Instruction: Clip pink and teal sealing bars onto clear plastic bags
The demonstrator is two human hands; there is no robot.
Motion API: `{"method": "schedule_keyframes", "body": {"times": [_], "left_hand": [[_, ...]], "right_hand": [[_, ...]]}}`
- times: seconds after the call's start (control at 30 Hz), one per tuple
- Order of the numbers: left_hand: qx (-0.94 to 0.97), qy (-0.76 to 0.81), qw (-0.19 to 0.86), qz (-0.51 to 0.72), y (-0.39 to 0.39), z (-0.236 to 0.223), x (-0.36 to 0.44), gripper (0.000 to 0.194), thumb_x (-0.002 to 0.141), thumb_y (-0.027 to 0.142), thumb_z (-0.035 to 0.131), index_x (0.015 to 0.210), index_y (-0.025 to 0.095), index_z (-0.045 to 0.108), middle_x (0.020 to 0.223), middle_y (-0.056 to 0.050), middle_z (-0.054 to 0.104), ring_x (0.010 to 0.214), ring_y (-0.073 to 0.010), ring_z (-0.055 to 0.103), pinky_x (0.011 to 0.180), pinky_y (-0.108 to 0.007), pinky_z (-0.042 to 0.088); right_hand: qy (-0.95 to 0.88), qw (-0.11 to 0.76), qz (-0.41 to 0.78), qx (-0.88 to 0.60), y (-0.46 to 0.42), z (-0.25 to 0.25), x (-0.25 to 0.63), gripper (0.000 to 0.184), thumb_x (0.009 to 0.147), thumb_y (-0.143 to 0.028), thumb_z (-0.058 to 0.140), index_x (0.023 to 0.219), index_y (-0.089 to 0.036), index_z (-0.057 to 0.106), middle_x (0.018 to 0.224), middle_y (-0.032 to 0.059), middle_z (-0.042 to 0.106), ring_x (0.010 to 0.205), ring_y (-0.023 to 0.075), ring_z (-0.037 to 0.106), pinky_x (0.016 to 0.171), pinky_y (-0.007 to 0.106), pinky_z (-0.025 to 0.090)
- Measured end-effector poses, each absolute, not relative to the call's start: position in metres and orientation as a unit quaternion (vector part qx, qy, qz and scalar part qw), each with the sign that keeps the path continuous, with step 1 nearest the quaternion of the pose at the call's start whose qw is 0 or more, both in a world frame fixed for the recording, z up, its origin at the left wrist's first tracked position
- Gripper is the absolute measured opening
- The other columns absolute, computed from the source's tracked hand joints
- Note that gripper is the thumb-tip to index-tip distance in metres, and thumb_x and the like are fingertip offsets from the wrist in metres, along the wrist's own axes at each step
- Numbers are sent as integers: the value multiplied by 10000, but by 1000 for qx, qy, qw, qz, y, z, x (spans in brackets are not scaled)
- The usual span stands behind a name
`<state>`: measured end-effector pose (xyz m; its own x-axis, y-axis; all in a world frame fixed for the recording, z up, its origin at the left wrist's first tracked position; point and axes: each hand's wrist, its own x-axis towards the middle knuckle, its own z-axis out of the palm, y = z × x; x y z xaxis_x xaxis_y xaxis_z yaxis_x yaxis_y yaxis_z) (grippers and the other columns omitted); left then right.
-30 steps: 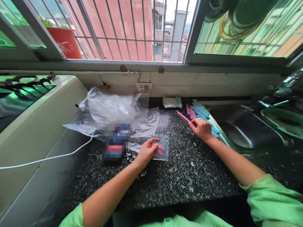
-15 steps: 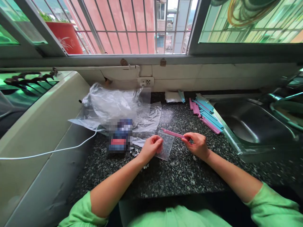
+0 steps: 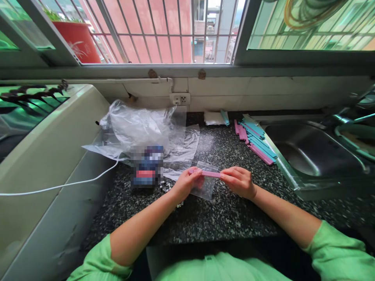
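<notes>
My left hand is closed on a small clear plastic bag. Its thumb and fingertips also meet the left end of a slim pink strip, shaped like a bag-sealing clip. My right hand pinches the strip's other end, so it lies level between both hands, across the upper part of the bag. Whether the strip is inside the bag or in front of it, I cannot tell. To the right lies a pile of similar strips, some pink and some light blue.
Crumpled clear plastic sheeting covers the counter's back left, near a blurred dark blue object and small shiny bits. A white packet lies by the wall. On the right is a metal sink; a white cable crosses the left.
My right hand has moved the pink strip left and levelled it. The strip's left end now meets my left fingers, over the bag. The bag has shifted slightly.
</notes>
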<state>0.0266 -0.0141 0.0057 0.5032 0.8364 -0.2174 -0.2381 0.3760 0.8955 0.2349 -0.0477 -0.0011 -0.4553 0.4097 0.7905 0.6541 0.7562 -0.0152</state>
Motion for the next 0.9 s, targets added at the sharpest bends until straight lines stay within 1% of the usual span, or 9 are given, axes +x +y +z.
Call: {"method": "schedule_keyframes", "body": {"times": [0.07, 0.17, 0.23, 0.37, 0.43, 0.53, 0.67, 0.8, 0.9], "left_hand": [[440, 357, 741, 362, -13, 5, 26, 349, 622, 464, 659, 601, 157, 493, 469, 44, 474, 421, -70, 409, 450, -214, 291], [443, 375, 720, 380, -12, 7, 25, 359, 619, 474, 658, 597, 158, 489, 468, 43, 482, 421, -67, 400, 449, -212, 266], [442, 380, 710, 396, -11, 8, 24, 358, 618, 471, 654, 582, 157, 485, 462, 42, 478, 421, -65, 393, 451, -213, 259], [440, 385, 701, 409, -10, 9, 22, 333, 640, 450, 631, 572, 159, 484, 456, 44, 471, 415, -66, 380, 450, -216, 242], [454, 388, 691, 406, -10, 9, 22, 328, 659, 445, 616, 567, 160, 482, 452, 43, 470, 421, -67, 376, 457, -217, 248], [492, 392, 673, 389, -12, 9, 23, 345, 685, 465, 598, 571, 160, 483, 451, 43, 469, 435, -72, 385, 476, -217, 277], [516, 393, 668, 364, -15, 9, 25, 352, 667, 484, 620, 622, 154, 505, 480, 47, 473, 460, -76, 404, 495, -216, 309], [505, 379, 680, 372, -14, 7, 25, 308, 610, 400, 681, 720, 149, 539, 541, 49, 490, 506, -79, 425, 521, -215, 339], [501, 373, 694, 357, -12, 7, 24, 264, 604, 333, 658, 758, 142, 560, 536, 49, 486, 499, -80, 423, 517, -217, 340]], "right_hand": [[-837, 415, -134, -330, -48, 0, 236, 256, 755, -164, 637, 992, -213, 554, 812, 33, 680, 723, 128, 624, 662, 257, 515], [-818, 432, -104, -366, -47, 4, 241, 308, 766, -331, 629, 1022, -185, 540, 822, 73, 670, 756, 168, 631, 678, 298, 528], [-805, 441, -90, -386, -47, 6, 245, 273, 784, -363, 595, 984, -182, 555, 797, 78, 661, 747, 176, 630, 674, 307, 529], [-802, 433, -80, -405, -47, 8, 247, 127, 791, -293, 585, 861, -187, 581, 743, 64, 653, 701, 168, 623, 643, 294, 519], [-803, 435, -63, -402, -47, 8, 244, 134, 793, -292, 581, 869, -181, 582, 745, 66, 654, 702, 168, 623, 642, 293, 519], [-809, 435, -32, -394, -47, 6, 238, 204, 792, -327, 582, 922, -169, 583, 765, 73, 658, 712, 170, 624, 648, 297, 520], [-815, 417, -50, -399, -47, 5, 233, 113, 777, -237, 605, 874, -182, 599, 746, 53, 669, 673, 152, 618, 627, 274, 508], [-812, 418, -63, -403, -46, 6, 235, 63, 772, -191, 605, 834, -183, 594, 716, 44, 668, 643, 142, 611, 604, 258, 497], [-809, 419, -58, -408, -46, 6, 235, 43, 777, -186, 599, 818, -183, 587, 697, 41, 663, 628, 138, 605, 596, 253, 491]]}}
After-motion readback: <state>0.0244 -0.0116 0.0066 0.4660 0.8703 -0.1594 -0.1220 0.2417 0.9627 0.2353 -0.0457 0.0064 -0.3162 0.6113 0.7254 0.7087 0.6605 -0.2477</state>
